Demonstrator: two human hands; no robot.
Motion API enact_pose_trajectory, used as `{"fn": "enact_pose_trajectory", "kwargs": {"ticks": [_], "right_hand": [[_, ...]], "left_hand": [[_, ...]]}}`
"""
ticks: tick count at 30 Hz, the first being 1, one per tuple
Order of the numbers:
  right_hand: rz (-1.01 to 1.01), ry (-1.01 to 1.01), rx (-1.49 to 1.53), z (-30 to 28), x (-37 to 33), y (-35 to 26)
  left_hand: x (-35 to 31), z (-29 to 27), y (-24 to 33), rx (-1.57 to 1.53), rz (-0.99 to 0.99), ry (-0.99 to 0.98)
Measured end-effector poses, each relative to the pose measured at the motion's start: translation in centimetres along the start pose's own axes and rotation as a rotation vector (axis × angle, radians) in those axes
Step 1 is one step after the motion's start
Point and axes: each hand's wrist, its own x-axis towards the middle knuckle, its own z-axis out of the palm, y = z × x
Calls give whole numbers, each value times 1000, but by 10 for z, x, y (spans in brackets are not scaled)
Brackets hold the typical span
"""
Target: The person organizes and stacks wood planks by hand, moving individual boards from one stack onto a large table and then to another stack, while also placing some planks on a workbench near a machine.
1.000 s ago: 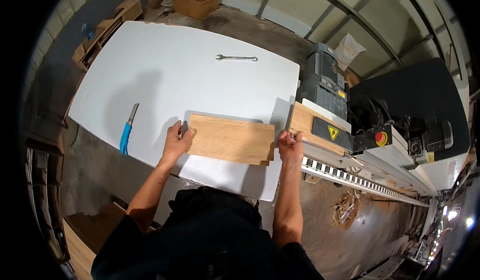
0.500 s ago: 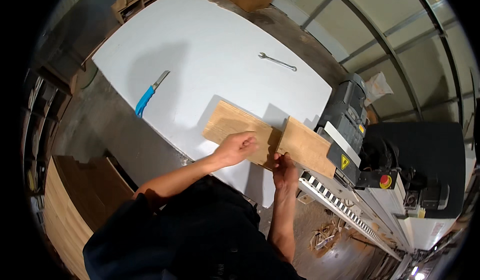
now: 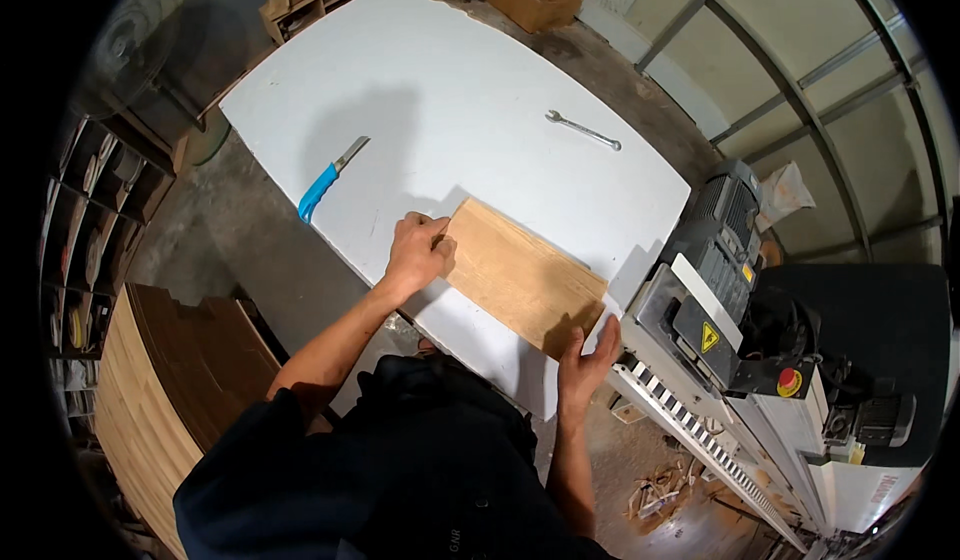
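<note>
A stack of flat wooden boards (image 3: pixel 520 278) lies on the near right part of the white tabletop, its layered edges lined up along the far side. My left hand (image 3: pixel 418 252) is at the left end of the stack, fingers curled in and pressed round that end. At the opposite end, my right hand (image 3: pixel 588 355) touches the near right corner with thumb and fingers apart. The palm side of the left hand is hidden.
On the white table (image 3: pixel 400 60) lie a blue-handled knife (image 3: pixel 328 182) at left and a wrench (image 3: pixel 584 131) at far right. A machine with a motor (image 3: pixel 722 210) and a red stop button (image 3: pixel 789 381) adjoins the right side. Wooden panels (image 3: pixel 150 420) stand at lower left.
The right-hand board has come off the machine's edge and onto the other wood. My left hand has moved from above the boards to their left end; my right hand's fingers have spread.
</note>
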Motion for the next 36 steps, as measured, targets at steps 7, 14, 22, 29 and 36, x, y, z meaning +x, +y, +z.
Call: {"fn": "enact_pose_trajectory", "kwargs": {"ticks": [7,14,22,29,36], "right_hand": [[323,-350,254,22,21,45],[518,-341,462,31,31,53],[612,-292,503,48,23,84],[510,-509,9,45,42,77],[525,-409,240,68,31,81]], "left_hand": [[14,8,-2,-549,-462,-413],[15,16,-11,-495,-504,-419],[17,2,10,-486,-532,-467],[19,1,29,-705,-500,-457],[17,27,-12,-551,-473,-417]]}}
